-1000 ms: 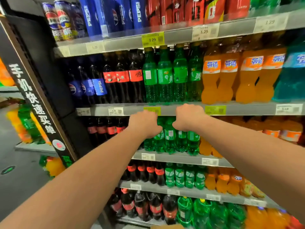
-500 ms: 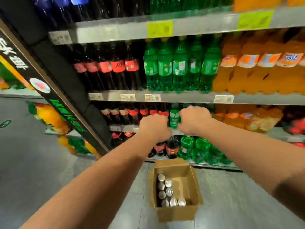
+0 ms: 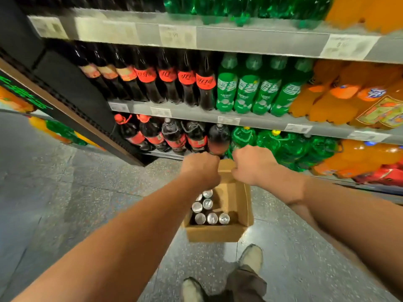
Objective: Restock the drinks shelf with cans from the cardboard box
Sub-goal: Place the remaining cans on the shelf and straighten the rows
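Progress: seemingly partway | cardboard box is holding several cans along its 9 and 6 o'clock walls, rest lying bare | grip: left hand, right hand hovering fisted, holding nothing visible

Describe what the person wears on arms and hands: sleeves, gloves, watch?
No sleeve shows on the left arm or the right arm; both are bare to the frame's edge. The left hand and right hand wear no gloves, and no watch or band shows at either wrist. Rings are too blurred to tell.
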